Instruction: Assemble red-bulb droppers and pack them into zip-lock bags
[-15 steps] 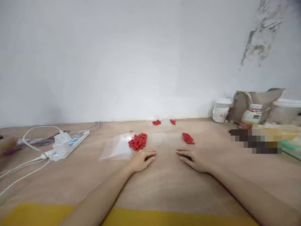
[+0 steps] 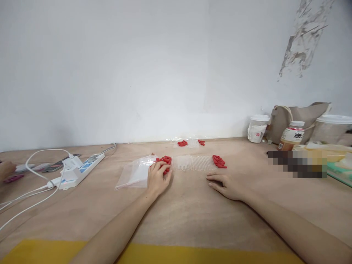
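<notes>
My left hand [image 2: 158, 179] is over the pile of small red capsule-shaped pieces [image 2: 164, 159], its curved fingertips touching them and partly hiding them. Its thumb stands a little apart from the fingers, and no piece is seen lifted. Flat on the table, my right hand [image 2: 223, 185] lies with its fingers stretched out and nothing in it. Just beyond it sits a smaller group of the same red pieces [image 2: 219, 161]. Between the two groups, thin clear sticks or tubes [image 2: 203, 163] lie side by side in a row. A clear plastic bag [image 2: 132, 172] is left of my left hand.
Clear bags with more red pieces [image 2: 182, 143] lie by the wall. A white power strip [image 2: 79, 172] with cables is on the left, near another person's hand [image 2: 7, 170]. Cups, a bottle [image 2: 292, 135] and a grey-beige bag [image 2: 280, 119] stand at the right.
My left hand has moved forward and left from the bare table onto the red pile, its fingers now bent down. My right hand has stayed in place.
</notes>
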